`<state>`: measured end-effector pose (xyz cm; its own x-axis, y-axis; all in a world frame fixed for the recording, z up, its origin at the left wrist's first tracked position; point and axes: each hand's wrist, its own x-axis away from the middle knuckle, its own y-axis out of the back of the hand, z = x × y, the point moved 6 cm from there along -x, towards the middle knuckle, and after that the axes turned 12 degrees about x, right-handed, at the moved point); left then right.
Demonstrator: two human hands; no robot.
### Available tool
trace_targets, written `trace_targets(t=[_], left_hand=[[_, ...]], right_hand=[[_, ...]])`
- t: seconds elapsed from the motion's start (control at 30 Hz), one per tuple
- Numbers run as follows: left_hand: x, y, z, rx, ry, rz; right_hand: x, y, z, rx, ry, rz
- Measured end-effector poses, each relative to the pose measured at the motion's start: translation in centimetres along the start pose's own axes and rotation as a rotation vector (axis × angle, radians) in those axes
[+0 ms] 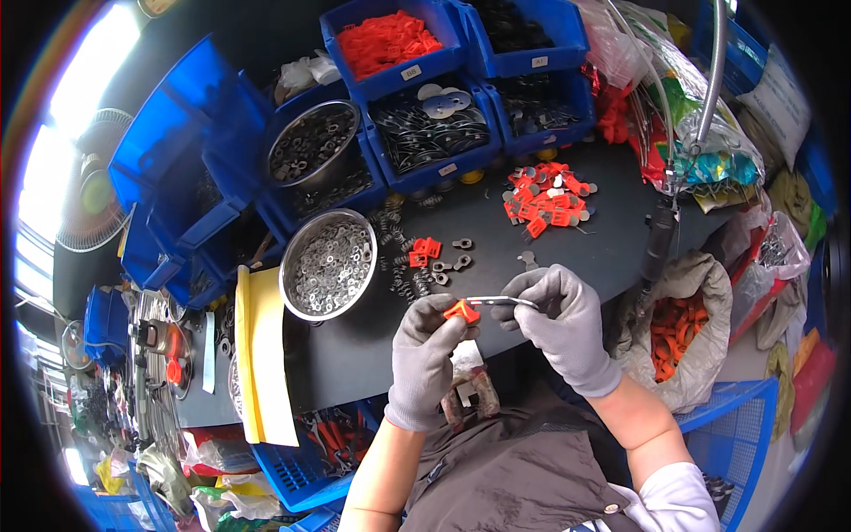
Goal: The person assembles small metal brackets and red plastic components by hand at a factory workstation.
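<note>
Both of my hands wear grey gloves and meet above the near edge of the dark table. Between thumb and fingers, my left hand (424, 355) pinches a small orange plastic piece (462, 310). My right hand (567, 324) is closed on a thin, slightly curved metal strip (498, 301). The strip's left end reaches the orange piece; whether it sits inside cannot be made out. Just beyond lie a few dark ring-shaped metal parts (462, 262), two loose orange pieces (425, 247) and a row of small springs (406, 282).
A steel bowl of metal rings (328, 309) stands to the left, another bowl (271, 168) behind it. Blue bins (434, 180) line the back. An orange pile with metal discs (545, 208) lies back right. A hanging power screwdriver (658, 238) and an open sack (629, 346) are at right.
</note>
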<state>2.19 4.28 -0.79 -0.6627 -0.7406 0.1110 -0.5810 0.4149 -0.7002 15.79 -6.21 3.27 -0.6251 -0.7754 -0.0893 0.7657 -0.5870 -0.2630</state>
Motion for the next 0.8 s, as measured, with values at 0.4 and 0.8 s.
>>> trace_targets(t=[0.4, 0.8], left_hand=[[1.7, -3.2, -0.6, -0.572, 0.085, 0.318], [-12.2, -0.7, -1.1, -2.049, -0.484, -0.103]], right_hand=[[1.1, 3.2, -1.1, 0.178, -0.273, 0.311], [-13.8, 16.9, -4.9, 1.221, 0.154, -0.377]])
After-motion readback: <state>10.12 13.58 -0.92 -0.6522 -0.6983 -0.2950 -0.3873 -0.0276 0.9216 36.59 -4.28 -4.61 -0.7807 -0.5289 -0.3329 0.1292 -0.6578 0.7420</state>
